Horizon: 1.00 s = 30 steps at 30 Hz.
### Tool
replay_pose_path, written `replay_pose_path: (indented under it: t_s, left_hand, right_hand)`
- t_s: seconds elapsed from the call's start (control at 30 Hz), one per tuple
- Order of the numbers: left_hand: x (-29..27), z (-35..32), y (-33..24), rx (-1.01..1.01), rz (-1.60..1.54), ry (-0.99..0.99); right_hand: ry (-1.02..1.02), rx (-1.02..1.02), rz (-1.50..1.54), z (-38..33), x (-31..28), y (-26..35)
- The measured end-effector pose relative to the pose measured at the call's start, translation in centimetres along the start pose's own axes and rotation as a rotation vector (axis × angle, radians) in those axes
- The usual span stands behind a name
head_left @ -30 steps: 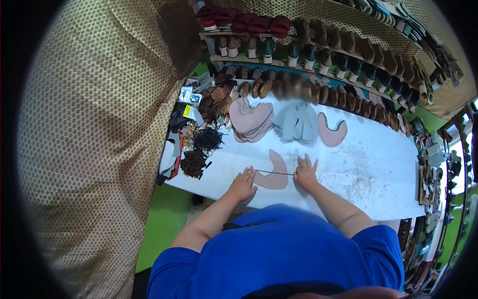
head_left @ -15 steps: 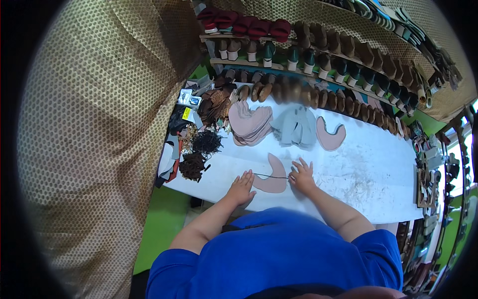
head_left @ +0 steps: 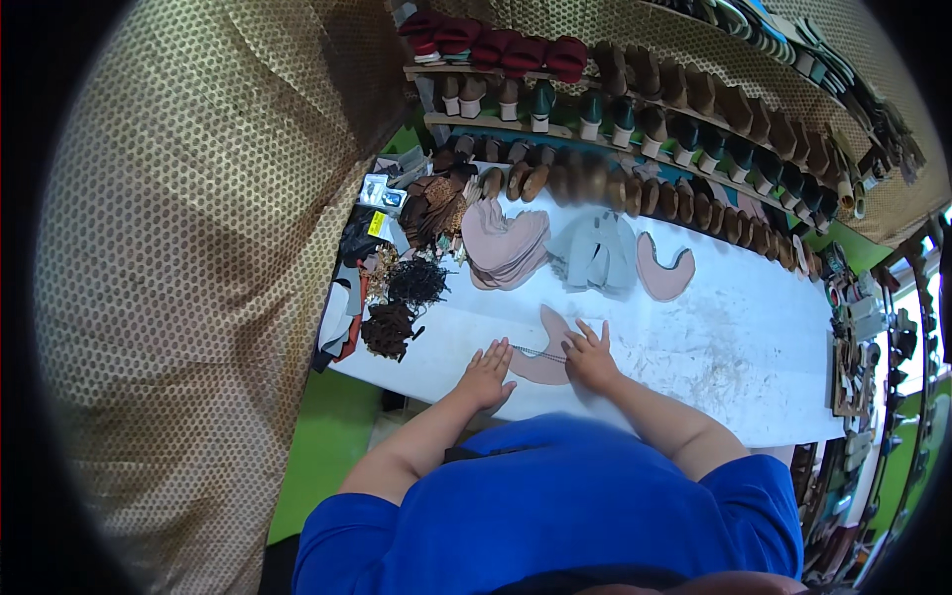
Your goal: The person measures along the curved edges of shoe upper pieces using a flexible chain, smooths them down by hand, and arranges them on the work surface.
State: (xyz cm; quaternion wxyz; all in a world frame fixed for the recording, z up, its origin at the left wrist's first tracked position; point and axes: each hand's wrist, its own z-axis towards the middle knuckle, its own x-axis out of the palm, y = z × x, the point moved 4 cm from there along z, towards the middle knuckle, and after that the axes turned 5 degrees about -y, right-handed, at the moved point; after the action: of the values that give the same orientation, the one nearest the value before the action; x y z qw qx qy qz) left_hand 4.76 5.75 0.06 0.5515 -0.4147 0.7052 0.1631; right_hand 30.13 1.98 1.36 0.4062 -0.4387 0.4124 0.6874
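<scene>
A pink, curved shoe-upper piece (head_left: 543,371) lies on the white tabletop in front of me. Across it runs a thin dark cord (head_left: 538,352), nearly straight between my hands. My left hand (head_left: 485,376) rests flat with its fingers stretched out, and the cord's left end meets its fingertips. At the other end, my right hand (head_left: 592,359) has its fingers spread over the cord and the right edge of the pink piece. Whether its thumb pinches the cord is hidden.
Behind lie a stack of pink pieces (head_left: 504,248), grey pieces (head_left: 595,256) and one dark-edged pink piece (head_left: 665,270). Bundles of black cord (head_left: 416,283) and brown cord (head_left: 391,332) sit at the left. Shoes line the shelves (head_left: 555,129) at the back.
My right hand has moved slightly left and up and now covers part of the pink piece's right edge. The cord slants a little more. My left hand has barely moved.
</scene>
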Motion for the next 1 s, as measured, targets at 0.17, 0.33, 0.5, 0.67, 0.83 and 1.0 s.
replay_pose_path:
  t_s: [0.17,0.33,0.5,0.67,0.83,1.0]
  left_hand:
    - [0.1,0.0,0.0,0.001,0.003,0.007]
    - [-0.1,-0.1,0.0,-0.016,-0.011,0.002]
    - [-0.1,-0.1,0.1,0.004,-0.005,0.008]
    - [-0.1,-0.1,0.1,-0.013,-0.012,-0.001]
    - [0.0,0.0,0.1,-0.011,-0.018,-0.003]
    - [-0.1,0.1,-0.1,-0.008,-0.009,0.005]
  right_hand:
    - [-0.042,-0.051,-0.031,-0.6,0.1,0.8]
    - [-0.080,-0.198,-0.061,-0.8,0.3,0.4]
    - [-0.037,-0.315,-0.086,-2.5,0.5,-0.3]
    - [0.014,-0.199,0.000,-3.8,-0.4,-1.5]
    - [-0.084,0.044,0.084,-4.1,-0.9,-3.2]
    - [-0.101,0.275,0.167,-4.4,-0.4,-4.5]
